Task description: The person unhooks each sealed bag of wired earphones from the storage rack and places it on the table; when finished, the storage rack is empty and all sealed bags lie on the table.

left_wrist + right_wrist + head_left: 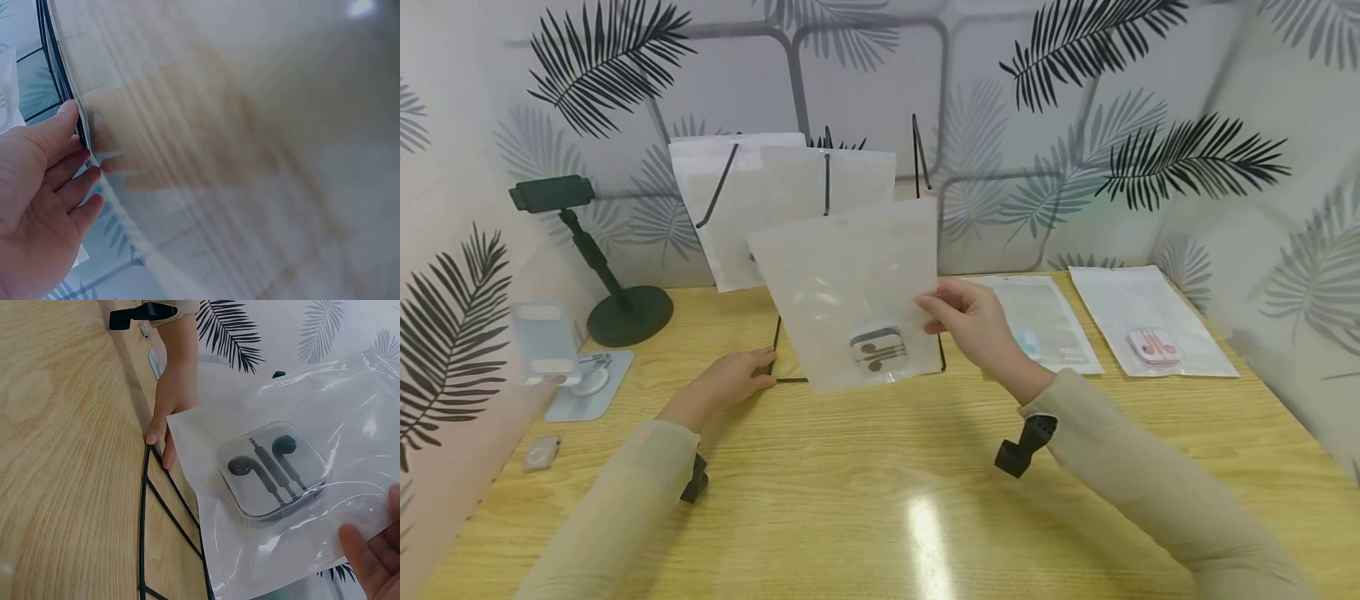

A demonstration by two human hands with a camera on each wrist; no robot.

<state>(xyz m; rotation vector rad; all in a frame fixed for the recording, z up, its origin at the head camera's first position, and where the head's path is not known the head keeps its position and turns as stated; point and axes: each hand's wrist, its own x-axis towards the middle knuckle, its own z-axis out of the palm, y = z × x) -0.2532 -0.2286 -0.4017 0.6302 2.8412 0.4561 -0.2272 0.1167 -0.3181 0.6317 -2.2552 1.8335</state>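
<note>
the left sleeve [613, 504] and right sleeve [1142, 479] are long, pale beige, lightly creased. the left wrist camera [156, 310] and right wrist camera [1030, 442] are black, with squared ends. left hand [727, 381] and right hand [976, 323] are bare.

No legible text, brand or number in any view — faint marks [1073, 356] at the lower right corner of the flat pouch [1047, 305] with the pale blue item [1027, 342] — too small to read.
</note>
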